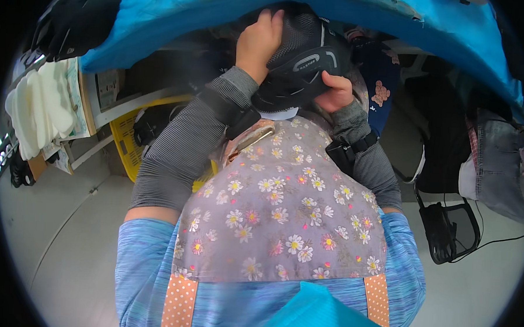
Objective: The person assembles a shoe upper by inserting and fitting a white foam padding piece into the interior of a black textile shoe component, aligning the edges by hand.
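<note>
Close to my lap, below the edge of a blue-covered table, I hold a black mesh fabric article with a raised grey-edged patch on its front. Whether it is a bag or something else, I cannot tell. My left hand grips its upper left side, fingers curled at the top. On its lower right edge, the thumb of my right hand presses the front, while the other fingers are partly hidden. Beneath it lies a flowered apron, with a slim gold-edged object in its pocket.
The blue table cover arches across the far side. At left are stacked white foam pieces, a yellow crate and a black article. Grey denim clothing and a black bag with cords are at right.
</note>
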The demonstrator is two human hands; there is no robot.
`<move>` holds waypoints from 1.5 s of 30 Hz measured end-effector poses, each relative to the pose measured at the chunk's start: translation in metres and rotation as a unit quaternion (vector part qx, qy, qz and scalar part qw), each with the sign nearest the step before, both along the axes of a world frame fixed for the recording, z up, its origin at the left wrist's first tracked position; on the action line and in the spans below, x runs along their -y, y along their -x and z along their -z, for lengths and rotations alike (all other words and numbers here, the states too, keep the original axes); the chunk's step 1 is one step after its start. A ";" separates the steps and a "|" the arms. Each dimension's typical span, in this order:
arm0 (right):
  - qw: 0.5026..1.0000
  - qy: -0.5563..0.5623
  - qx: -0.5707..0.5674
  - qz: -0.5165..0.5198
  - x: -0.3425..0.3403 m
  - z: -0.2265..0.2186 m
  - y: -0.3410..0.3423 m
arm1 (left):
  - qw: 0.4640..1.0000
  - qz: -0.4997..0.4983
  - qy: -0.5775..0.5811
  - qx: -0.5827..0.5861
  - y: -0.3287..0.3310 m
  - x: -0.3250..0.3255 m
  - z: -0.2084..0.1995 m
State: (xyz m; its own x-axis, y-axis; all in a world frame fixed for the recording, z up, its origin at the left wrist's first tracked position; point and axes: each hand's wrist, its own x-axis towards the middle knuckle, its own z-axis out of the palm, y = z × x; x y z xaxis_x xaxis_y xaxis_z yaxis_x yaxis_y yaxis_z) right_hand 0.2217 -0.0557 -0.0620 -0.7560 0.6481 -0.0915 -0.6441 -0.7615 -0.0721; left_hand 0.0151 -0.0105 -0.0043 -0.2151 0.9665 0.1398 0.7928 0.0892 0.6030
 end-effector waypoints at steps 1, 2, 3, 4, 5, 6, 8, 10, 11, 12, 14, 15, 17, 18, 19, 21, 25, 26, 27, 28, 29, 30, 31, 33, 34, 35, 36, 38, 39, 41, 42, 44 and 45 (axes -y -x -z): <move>1.000 0.001 0.009 0.005 0.001 0.004 0.002 | 1.000 -0.002 0.007 0.006 0.001 -0.002 0.003; 1.000 0.002 0.018 0.009 0.001 0.006 0.002 | 1.000 0.002 0.009 0.006 0.001 -0.003 0.007; 1.000 0.014 0.018 0.001 0.001 0.005 0.003 | 1.000 -0.008 0.018 0.021 0.001 -0.002 0.009; 1.000 0.015 0.017 0.002 0.001 0.006 0.003 | 0.999 -0.018 0.026 0.036 0.002 -0.002 0.011; 1.000 0.009 0.021 0.002 0.000 0.007 0.004 | 0.999 -0.017 0.026 0.035 0.002 -0.004 0.013; 1.000 0.002 0.024 -0.001 0.001 0.007 0.004 | 0.999 -0.009 0.007 0.036 0.003 -0.006 0.016; 0.999 0.002 0.033 0.003 0.002 0.004 0.006 | 0.999 -0.004 -0.016 0.036 0.005 -0.005 0.019; 0.999 0.000 0.043 0.007 0.002 0.003 0.006 | 0.999 -0.005 -0.017 0.037 0.004 -0.003 0.016; 0.999 0.013 0.043 -0.001 0.001 0.003 0.005 | 0.999 -0.007 -0.022 0.038 0.005 -0.002 0.014; 0.999 0.027 0.045 -0.007 0.000 0.000 0.005 | 0.999 -0.010 -0.033 0.030 0.004 -0.002 0.009; 0.999 0.029 0.032 0.002 0.002 -0.008 0.006 | 0.999 -0.012 -0.047 0.023 0.004 0.001 -0.002; 0.999 0.034 0.017 0.012 0.000 -0.013 0.006 | 0.998 -0.017 -0.052 0.026 0.003 0.004 -0.016; 1.000 0.010 0.007 0.019 0.000 -0.016 0.004 | 0.998 -0.010 -0.068 0.015 0.002 0.005 -0.031; 1.000 -0.014 -0.008 0.020 -0.001 -0.016 0.005 | 0.998 -0.010 -0.068 0.013 0.002 0.005 -0.030; 1.000 -0.014 -0.010 0.020 -0.001 -0.014 0.005 | 0.997 -0.014 -0.076 0.007 0.001 0.003 -0.029; 1.000 -0.019 0.014 0.017 -0.002 -0.008 0.005 | 0.997 -0.015 -0.080 -0.003 0.001 0.001 -0.021; 1.000 0.007 -0.005 0.018 0.000 -0.005 0.007 | 0.997 -0.024 -0.066 -0.025 0.001 0.000 -0.003; 1.000 0.004 0.001 0.010 -0.001 -0.002 0.007 | 0.997 -0.027 -0.076 -0.015 0.001 0.000 0.000; 1.000 0.001 0.007 0.002 -0.001 0.000 0.007 | 0.996 -0.025 -0.083 0.000 0.003 0.001 0.005; 1.000 0.007 0.006 0.004 -0.001 0.004 0.006 | 0.997 -0.023 -0.077 -0.001 0.004 0.001 0.010; 1.000 0.004 0.003 -0.007 -0.002 0.007 0.005 | 0.996 -0.027 -0.082 0.019 0.004 0.001 0.015; 1.000 0.001 0.000 -0.020 -0.002 0.011 0.005 | 0.995 -0.032 -0.086 0.039 0.004 0.001 0.017; 1.000 0.006 -0.001 -0.018 -0.001 0.014 0.006 | 0.995 -0.022 -0.082 0.052 0.006 0.001 0.019; 1.000 -0.005 0.015 -0.016 -0.001 0.015 0.007 | 0.995 -0.020 -0.076 0.066 0.007 0.000 0.022; 1.000 -0.006 0.014 -0.017 -0.001 0.014 0.007 | 0.994 -0.020 -0.074 0.081 0.007 0.000 0.023; 1.000 0.002 0.003 -0.014 -0.001 0.012 0.007 | 0.994 -0.022 -0.076 0.080 0.006 -0.001 0.023; 1.000 0.007 -0.009 -0.010 -0.001 0.008 0.008 | 0.994 -0.024 -0.078 0.077 0.006 -0.001 0.024; 1.000 0.011 -0.003 -0.015 0.000 0.002 0.008 | 0.994 -0.035 -0.071 0.075 0.005 0.002 0.024; 1.000 0.019 0.006 -0.013 -0.001 0.000 0.007 | 0.995 -0.038 -0.064 0.072 0.003 0.002 0.022; 1.000 0.024 -0.001 -0.016 -0.001 -0.003 0.010 | 0.995 -0.043 -0.064 0.069 0.005 0.003 0.015; 0.999 0.035 -0.005 -0.015 -0.003 -0.007 0.010 | 0.995 -0.047 -0.066 0.060 0.005 0.002 0.009; 0.999 0.029 -0.028 -0.009 0.000 -0.015 0.010 | 0.995 -0.050 -0.072 0.052 0.003 0.005 -0.003; 0.998 0.031 -0.051 0.003 0.000 -0.015 0.007 | 0.995 -0.048 -0.052 0.067 -0.004 0.005 -0.016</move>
